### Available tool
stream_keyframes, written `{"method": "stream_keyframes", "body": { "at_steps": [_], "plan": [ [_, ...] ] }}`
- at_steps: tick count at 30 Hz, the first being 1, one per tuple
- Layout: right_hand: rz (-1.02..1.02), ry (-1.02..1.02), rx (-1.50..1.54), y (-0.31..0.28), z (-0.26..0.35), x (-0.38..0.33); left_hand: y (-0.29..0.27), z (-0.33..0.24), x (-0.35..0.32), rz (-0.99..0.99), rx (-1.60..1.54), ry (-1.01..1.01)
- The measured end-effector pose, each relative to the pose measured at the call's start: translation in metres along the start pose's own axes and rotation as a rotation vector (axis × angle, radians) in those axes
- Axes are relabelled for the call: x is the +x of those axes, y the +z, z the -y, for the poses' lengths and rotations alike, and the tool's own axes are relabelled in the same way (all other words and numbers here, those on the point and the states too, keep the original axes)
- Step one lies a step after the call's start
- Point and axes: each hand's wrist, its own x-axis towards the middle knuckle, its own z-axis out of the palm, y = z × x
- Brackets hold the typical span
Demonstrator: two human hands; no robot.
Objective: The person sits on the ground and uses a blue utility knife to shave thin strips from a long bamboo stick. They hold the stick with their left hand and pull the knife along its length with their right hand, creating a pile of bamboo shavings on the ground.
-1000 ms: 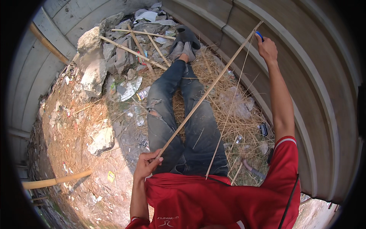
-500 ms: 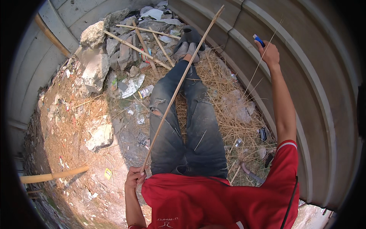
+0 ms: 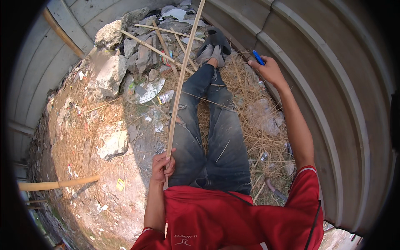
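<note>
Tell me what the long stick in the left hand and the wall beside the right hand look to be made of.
Long stick: probably split bamboo or cane, pale tan, matte, thin and straight; the left hand holds its lower end. Wall: apparently concrete, grey, dull, cast in stepped ridges, stained. The right hand, beside it, holds a small blue object, likely plastic.

Far left, pale rocks [image 3: 110, 75] and grey rubble [image 3: 143, 54] – crossed thin sticks [image 3: 160, 31] lying on top. Dry straw [image 3: 254, 121] spread right, litter scattered about. Near left, thick bamboo pole [image 3: 58, 183] on dirt.
</note>
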Motion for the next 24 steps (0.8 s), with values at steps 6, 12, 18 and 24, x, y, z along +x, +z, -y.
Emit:
{"method": "stream_keyframes", "body": {
  "at_steps": [6,12,18,24],
  "plan": [
    [0.197,-0.138,0.616,0.062,0.112,-0.096,0.085,0.013,0.042,0.065,0.016,0.111],
    [0.233,-0.199,0.951,0.103,0.127,-0.113,0.142,0.016,0.074,-0.087,0.885,0.563],
    [0.304,-0.114,0.907,0.085,0.102,-0.114,0.205,-0.098,0.034,-0.26,0.917,1.406],
    [0.424,-0.079,0.873,0.103,0.097,-0.121,0.248,-0.156,-0.006,0.184,0.461,1.67]
  ]
}}
